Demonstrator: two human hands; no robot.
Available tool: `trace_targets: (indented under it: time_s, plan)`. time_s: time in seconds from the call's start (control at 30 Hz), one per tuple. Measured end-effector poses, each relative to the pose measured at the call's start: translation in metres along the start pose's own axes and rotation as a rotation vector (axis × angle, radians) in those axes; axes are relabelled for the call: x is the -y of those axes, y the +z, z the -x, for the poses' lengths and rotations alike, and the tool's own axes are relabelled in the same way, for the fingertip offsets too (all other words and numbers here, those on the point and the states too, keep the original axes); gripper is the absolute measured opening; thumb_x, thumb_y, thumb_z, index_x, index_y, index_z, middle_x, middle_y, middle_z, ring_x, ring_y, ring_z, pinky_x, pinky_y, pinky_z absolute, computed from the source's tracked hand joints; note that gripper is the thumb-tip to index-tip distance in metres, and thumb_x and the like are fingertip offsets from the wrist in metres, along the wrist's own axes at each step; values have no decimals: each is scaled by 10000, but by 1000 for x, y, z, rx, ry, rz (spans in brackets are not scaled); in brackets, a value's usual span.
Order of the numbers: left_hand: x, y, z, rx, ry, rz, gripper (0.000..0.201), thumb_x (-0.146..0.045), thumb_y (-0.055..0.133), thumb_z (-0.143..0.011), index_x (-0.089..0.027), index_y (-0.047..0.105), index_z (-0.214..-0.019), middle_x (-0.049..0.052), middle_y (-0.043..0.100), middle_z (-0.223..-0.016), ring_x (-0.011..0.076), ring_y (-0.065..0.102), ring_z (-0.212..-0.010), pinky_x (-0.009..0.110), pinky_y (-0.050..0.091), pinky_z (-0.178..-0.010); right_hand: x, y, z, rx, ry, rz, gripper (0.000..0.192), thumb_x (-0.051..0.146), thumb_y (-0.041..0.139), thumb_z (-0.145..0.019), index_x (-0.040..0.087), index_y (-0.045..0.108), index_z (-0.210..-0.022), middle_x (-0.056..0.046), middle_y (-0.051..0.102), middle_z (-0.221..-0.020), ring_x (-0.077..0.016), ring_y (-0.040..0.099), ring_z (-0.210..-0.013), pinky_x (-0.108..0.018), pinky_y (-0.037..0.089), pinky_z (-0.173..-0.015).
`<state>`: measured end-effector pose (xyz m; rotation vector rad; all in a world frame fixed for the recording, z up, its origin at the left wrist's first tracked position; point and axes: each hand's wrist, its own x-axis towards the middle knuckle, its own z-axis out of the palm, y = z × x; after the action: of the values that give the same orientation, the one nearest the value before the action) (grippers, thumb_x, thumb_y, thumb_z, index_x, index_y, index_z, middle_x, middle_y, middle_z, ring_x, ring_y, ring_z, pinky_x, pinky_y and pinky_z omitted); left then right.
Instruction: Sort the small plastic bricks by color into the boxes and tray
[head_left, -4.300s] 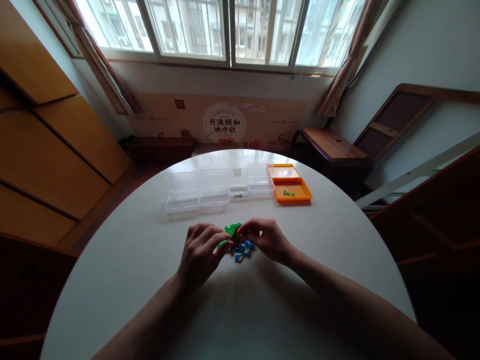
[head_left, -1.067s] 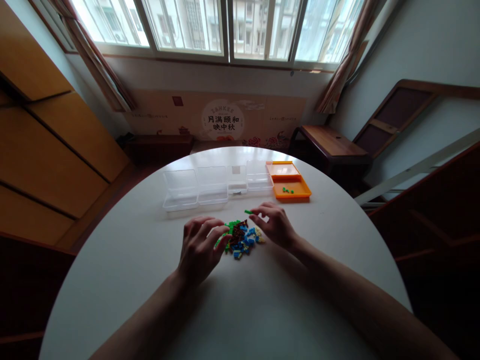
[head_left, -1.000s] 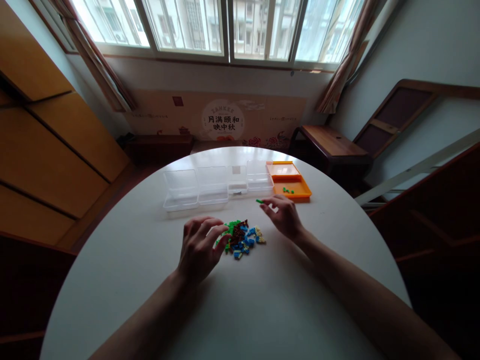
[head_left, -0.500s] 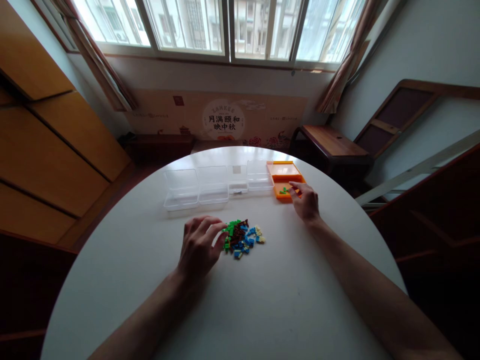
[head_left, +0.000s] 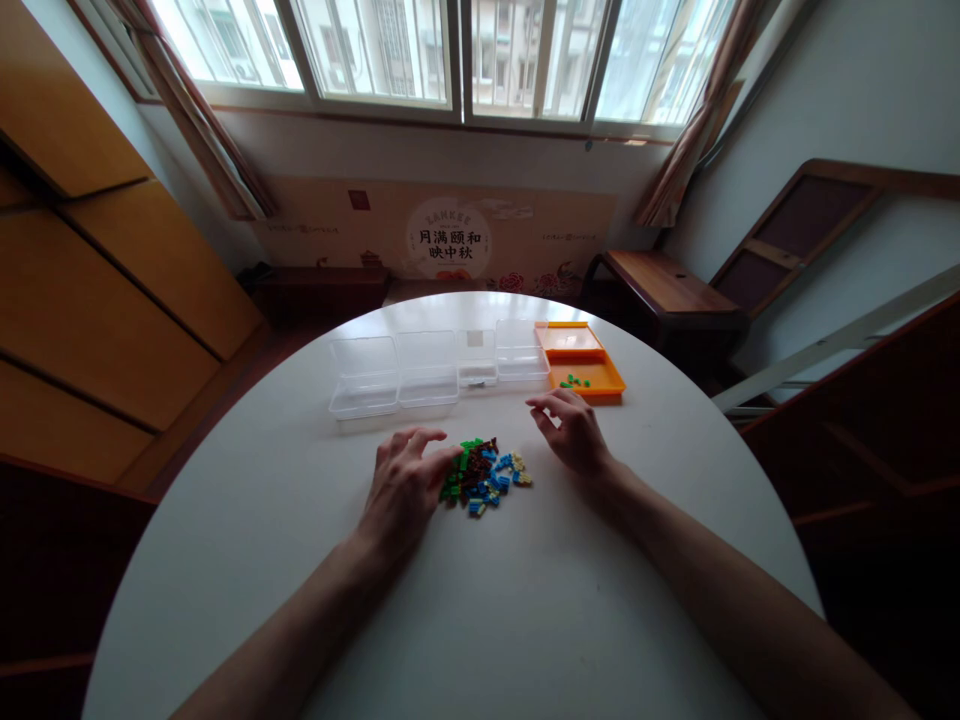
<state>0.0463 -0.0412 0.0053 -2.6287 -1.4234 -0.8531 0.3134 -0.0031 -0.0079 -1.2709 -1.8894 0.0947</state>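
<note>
Many bricks (head_left: 480, 469), probably light, stiff and best pinched by their sides, are lying on the table (head_left: 510, 610) between my left hand (head_left: 405, 480), gaping wide at their edge, and my right hand (head_left: 576, 435), whose slightly parted, seemingly empty fingers are hovering near the orange box (head_left: 606, 377).

Beige printed panel (head_left: 375, 225) low on the far wall (head_left: 517, 155) is carrying the readable text: its white circle (head_left: 417, 258) is showing two lines of bold black Chinese characters, top line (head_left: 450, 238) reading 月满颐和, bottom line (head_left: 451, 254) reading 映中秋. Pale lettering (head_left: 448, 217) is arching above them, blurring too much to read. Small left-hand script (head_left: 302, 230) and right-hand script (head_left: 568, 237) are running along the same panel, appearing too tiny to make out. Dark red square (head_left: 359, 200) is sitting upper left, any marks staying illegible.
</note>
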Motion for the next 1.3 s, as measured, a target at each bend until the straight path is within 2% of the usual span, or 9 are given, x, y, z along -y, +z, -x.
trace_targets:
  time_s: [0.23,0.53,0.6,0.7,0.8,0.87,1.03,1.3]
  plan:
    - [3,3,0,-10,-40,48,135,-187,633,-828,-267,718,-895,51,660,-1072,264,523,-1062,443,390,-904,9,5,4,25,-72,-22,164,195,547,-882,198,703,-931,-55,670,-863,-194,601,-806,-340,465,-794]
    - [5,4,0,10,-104,89,72,-229,621,-846,-232,690,-866,45,676,-1047,255,539,-1045,426,378,-897,16,5,5,49,-96,-31,161,177,552,-879,189,706,-925,-58,667,-846,-195,600,-799,-345,467,-786]
    - [5,3,-1,-13,-75,100,70,-231,613,-857,-224,682,-870,44,681,-1045,249,546,-1043,425,370,-908,20,5,5,53,-96,-44,162,172,554,-876,189,709,-921,-59,665,-840,-196,601,-802,-352,466,-789]
    - [2,1,-3,-109,3,118,67,-228,600,-877,-211,664,-884,39,700,-988,231,569,-1009,423,365,-926,30,5,5,68,-52,-121,162,174,564,-868,190,716,-921,-59,665,-835,-185,601,-784,-332,474,-756]
    - [-4,-2,-5,-211,98,161,55,-206,596,-884,-201,648,-903,28,708,-879,201,594,-936,384,401,-894,45,5,6,169,11,-298,157,185,586,-859,194,727,-930,-45,665,-818,-146,597,-702,-272,475,-661]
    - [-8,-3,-5,-251,144,196,57,-178,599,-879,-196,639,-916,25,700,-833,185,600,-907,348,433,-853,55,5,7,255,22,-421,154,190,601,-853,199,736,-927,-35,665,-806,-131,603,-692,-251,478,-656]
    - [-13,-4,-3,-306,195,234,70,-154,616,-864,-201,627,-915,17,693,-798,172,609,-872,313,475,-804,70,6,11,367,66,-582,155,222,613,-856,204,746,-934,-38,689,-840,-135,631,-734,-255,500,-704]
    - [-14,-7,-3,-352,257,262,111,-148,670,-823,-227,648,-898,-6,709,-819,163,618,-880,306,494,-801,75,8,11,382,86,-641,144,268,628,-850,197,747,-889,-40,705,-851,-146,640,-752,-271,509,-726]
